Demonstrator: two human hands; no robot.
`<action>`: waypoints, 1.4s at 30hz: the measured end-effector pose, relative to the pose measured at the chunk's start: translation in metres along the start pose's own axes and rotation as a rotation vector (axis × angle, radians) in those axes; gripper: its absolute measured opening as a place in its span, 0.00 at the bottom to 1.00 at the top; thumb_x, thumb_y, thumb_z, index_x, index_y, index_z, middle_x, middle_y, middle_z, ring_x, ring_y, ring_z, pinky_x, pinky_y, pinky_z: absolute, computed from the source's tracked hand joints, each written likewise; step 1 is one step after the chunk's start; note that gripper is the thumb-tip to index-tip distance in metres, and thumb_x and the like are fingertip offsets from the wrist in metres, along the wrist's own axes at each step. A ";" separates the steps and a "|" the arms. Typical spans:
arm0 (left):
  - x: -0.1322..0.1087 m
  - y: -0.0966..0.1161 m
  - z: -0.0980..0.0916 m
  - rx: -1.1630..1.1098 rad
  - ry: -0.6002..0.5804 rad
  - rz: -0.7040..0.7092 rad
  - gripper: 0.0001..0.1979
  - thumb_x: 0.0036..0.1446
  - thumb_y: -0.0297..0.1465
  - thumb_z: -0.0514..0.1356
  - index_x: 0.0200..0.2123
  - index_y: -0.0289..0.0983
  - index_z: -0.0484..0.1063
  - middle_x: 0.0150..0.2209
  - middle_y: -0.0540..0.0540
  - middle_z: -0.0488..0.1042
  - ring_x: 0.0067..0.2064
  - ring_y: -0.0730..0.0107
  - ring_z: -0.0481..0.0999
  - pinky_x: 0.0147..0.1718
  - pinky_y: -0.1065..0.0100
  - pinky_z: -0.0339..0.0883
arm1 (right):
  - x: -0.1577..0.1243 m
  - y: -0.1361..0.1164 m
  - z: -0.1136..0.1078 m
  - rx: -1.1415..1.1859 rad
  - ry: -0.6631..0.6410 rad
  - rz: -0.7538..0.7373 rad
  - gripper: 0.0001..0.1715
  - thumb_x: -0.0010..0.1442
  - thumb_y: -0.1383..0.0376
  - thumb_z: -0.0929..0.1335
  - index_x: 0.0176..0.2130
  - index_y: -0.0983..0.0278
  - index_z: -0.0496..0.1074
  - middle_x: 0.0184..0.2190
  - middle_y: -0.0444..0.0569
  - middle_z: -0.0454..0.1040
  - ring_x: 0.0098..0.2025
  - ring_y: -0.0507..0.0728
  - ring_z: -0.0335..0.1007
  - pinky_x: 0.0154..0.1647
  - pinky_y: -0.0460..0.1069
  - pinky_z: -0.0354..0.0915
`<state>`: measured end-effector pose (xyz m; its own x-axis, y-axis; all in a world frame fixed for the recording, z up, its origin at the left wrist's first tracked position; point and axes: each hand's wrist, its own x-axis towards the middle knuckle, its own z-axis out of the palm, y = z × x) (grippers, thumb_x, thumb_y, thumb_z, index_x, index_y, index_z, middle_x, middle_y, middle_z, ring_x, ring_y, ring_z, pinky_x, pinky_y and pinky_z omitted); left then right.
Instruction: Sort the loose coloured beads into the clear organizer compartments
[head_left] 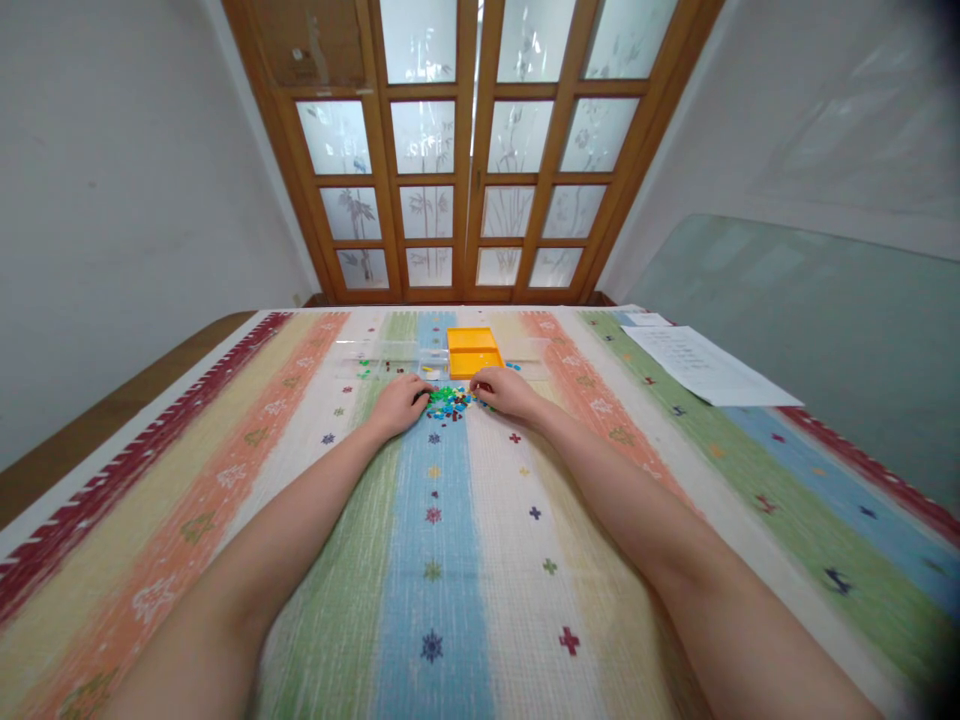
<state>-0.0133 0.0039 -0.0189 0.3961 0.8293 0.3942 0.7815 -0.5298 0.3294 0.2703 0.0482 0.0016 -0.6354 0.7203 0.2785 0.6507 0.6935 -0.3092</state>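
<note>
A small heap of tiny pieces [450,402], mostly green and blue with some dark red and yellow ones, lies on the striped tablecloth between my two hands. At its left edge rests my left hand [401,402], fingers curled together; whatever they hold is hidden. My right hand [508,391] reaches in from the right, thumb and fingers pinched low over the heap, and I cannot make out what is in them. Just behind the heap stands an open orange box [475,362] with its lid raised. Left of it, a clear plastic tray [379,352] holds a few green, dark red and yellow pieces.
Another clear tray [532,352] with a few blue pieces sits right of the orange box. Printed paper sheets [701,365] lie at the table's right side. The striped tablecloth [442,600] covers the table; wooden glass-paned doors [471,190] stand beyond its far edge.
</note>
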 end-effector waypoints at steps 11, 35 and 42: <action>-0.002 -0.001 0.000 -0.036 0.005 0.019 0.13 0.66 0.31 0.57 0.48 0.39 0.81 0.44 0.42 0.78 0.50 0.56 0.75 0.54 0.55 0.68 | -0.001 -0.007 -0.001 -0.034 -0.022 -0.039 0.06 0.64 0.66 0.69 0.38 0.62 0.79 0.36 0.50 0.78 0.37 0.57 0.69 0.37 0.48 0.56; -0.002 -0.003 0.003 0.041 0.038 -0.077 0.14 0.66 0.28 0.55 0.47 0.40 0.81 0.46 0.41 0.78 0.50 0.56 0.75 0.54 0.56 0.68 | 0.033 -0.020 0.024 0.290 0.325 0.038 0.07 0.63 0.69 0.68 0.41 0.63 0.77 0.37 0.48 0.80 0.39 0.56 0.74 0.42 0.48 0.64; -0.003 -0.016 0.001 0.068 0.085 -0.138 0.13 0.63 0.26 0.56 0.42 0.39 0.81 0.42 0.41 0.79 0.47 0.55 0.75 0.51 0.56 0.69 | 0.058 -0.026 0.035 0.262 0.310 0.116 0.17 0.64 0.71 0.67 0.51 0.62 0.78 0.46 0.51 0.82 0.47 0.58 0.77 0.52 0.52 0.68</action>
<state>-0.0263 0.0101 -0.0261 0.2430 0.8735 0.4219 0.8576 -0.3967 0.3274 0.2020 0.0718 -0.0061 -0.3827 0.7917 0.4762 0.5573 0.6089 -0.5645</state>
